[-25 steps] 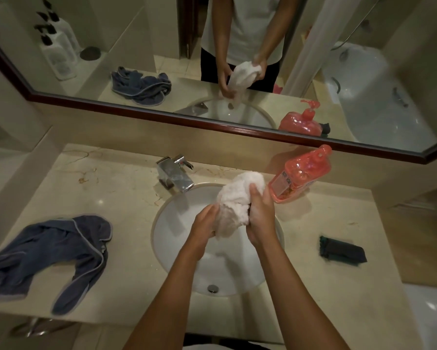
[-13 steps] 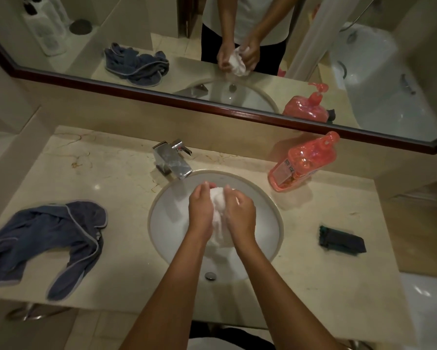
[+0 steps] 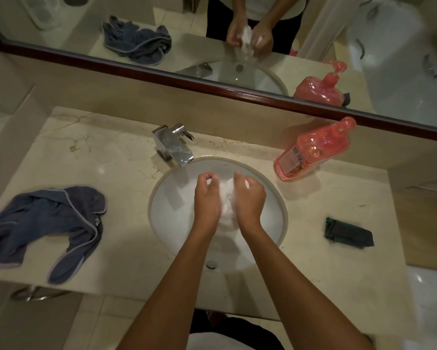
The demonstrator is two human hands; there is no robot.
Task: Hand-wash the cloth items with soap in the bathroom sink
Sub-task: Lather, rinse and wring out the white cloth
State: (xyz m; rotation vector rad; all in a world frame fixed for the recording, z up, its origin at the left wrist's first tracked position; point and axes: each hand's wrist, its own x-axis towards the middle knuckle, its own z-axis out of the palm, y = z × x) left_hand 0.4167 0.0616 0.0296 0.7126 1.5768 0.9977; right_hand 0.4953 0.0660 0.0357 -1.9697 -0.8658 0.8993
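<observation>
Both hands, left hand (image 3: 208, 198) and right hand (image 3: 249, 198), have lowered the white cloth (image 3: 227, 198) into the sink (image 3: 161, 210); curled fingers (image 3: 208, 176) squeeze it, so scrubbing continues.

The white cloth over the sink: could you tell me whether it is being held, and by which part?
Both hands, left and right, grip the bunched white cloth by its opposite sides.
</observation>
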